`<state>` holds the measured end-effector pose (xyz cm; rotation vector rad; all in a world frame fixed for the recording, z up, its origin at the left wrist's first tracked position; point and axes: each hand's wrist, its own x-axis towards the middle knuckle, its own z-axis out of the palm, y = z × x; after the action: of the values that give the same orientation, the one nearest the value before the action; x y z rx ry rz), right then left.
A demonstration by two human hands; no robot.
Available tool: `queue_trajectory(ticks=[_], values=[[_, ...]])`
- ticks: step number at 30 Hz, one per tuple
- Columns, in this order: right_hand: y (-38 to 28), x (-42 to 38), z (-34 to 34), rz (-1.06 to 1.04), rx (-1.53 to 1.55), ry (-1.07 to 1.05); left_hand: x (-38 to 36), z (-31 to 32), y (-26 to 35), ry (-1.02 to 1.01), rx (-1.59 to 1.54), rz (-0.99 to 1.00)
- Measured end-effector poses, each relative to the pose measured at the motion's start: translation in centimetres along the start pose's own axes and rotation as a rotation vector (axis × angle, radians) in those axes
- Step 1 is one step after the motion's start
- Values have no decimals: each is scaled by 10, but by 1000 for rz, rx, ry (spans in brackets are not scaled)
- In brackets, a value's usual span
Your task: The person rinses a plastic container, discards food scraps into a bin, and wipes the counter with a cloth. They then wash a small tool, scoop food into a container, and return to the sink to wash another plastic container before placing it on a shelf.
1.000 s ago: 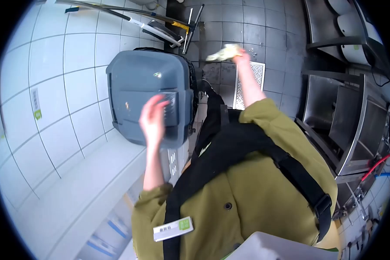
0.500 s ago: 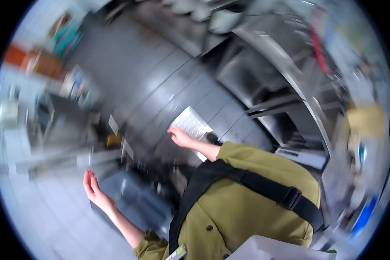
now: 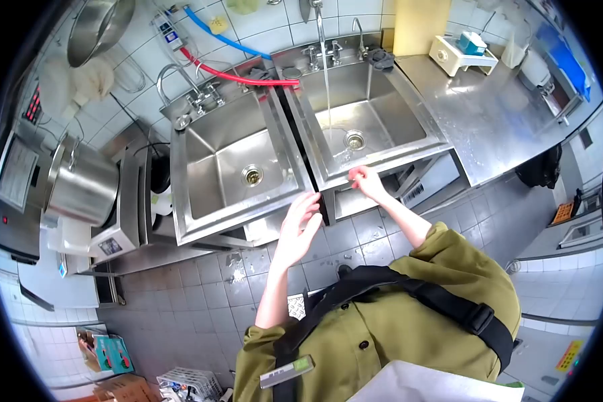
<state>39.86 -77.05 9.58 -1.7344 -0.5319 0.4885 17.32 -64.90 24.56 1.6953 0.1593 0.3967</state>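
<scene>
My left hand [image 3: 300, 226] is raised in front of the left sink [image 3: 211, 151], just below its front right corner. Its fingers are spread and it holds nothing. My right hand [image 3: 368, 184] hovers at the front rim of the right sink [image 3: 398, 107], with fingers loosely bent, a little apart, and nothing seen in them. Water runs from the faucet [image 3: 319, 27] into the right sink near its drain [image 3: 355, 140]. Another faucet [image 3: 174, 77] stands behind the left sink, with no water seen flowing from it.
A red hose [image 3: 234, 79] crosses behind the sinks. At left stands a large steel pot [image 3: 84, 181]. A steel counter [image 3: 479, 114] on the right carries a white device [image 3: 462, 57] and a dark cloth [image 3: 380, 59] lies by the faucet. A crate [image 3: 189, 383] sits on the tiled floor.
My view has swung from the floor and equipment to the two sinks. Both hands have come forward, from apart near my body to the sinks' front edges.
</scene>
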Motion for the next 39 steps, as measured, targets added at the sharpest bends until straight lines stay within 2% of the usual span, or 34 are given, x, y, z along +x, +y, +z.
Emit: queue_trajectory(ticks=[1,2,3,5,8,9,11,13,15,17,19,21,23,25,26,28,29,31,33,35,38,39], values=[[-7,20,-5,-53,6,29,21,-7,-9,-90,24,-9],[-33,36,-10,37,-49,26,40,-12,-18,-80,-21,-69],[-22,63,-6,-1,-20,81,57,-24,-35,-66,-16,-148],[-1,108,5,-14,142,78,81,-51,-77,36,-85,-274],[-6,141,-11,43,49,143,102,-107,-126,171,-48,-388],[-13,162,-30,67,35,183,117,-118,-130,253,-89,-420],[-12,200,-76,223,-48,269,137,-141,-150,415,-10,-365],[-22,230,-129,339,-208,320,159,-146,-158,526,-122,-350],[-26,267,-174,325,-469,382,187,-133,-159,513,-92,-344],[-16,313,-213,107,-886,373,213,-113,-165,476,-61,-331],[9,378,-241,-87,-1098,503,232,-80,-149,430,-8,-337],[-43,413,-232,137,-998,416,239,-47,-139,450,-3,-355],[-24,465,-238,-196,-1333,314,235,-23,-140,518,42,-407],[14,494,-246,-248,-1335,195,229,-2,-145,618,134,-488],[30,495,-249,-256,-1332,138,235,14,-141,651,133,-510],[46,459,-264,-402,-1335,116,249,40,-136,685,109,-519],[41,435,-274,-487,-1347,107,260,52,-131,645,118,-554],[34,358,-286,-524,-1250,74,281,73,-135,561,67,-500],[43,297,-298,-533,-1291,-11,307,94,-133,475,81,-483],[45,262,-312,-592,-1077,-56,330,111,-131,420,108,-456],[5,274,-344,-168,-580,51,347,126,-118,387,104,-427],[-9,296,-365,-236,-460,154,349,126,-118,385,102,-422]])
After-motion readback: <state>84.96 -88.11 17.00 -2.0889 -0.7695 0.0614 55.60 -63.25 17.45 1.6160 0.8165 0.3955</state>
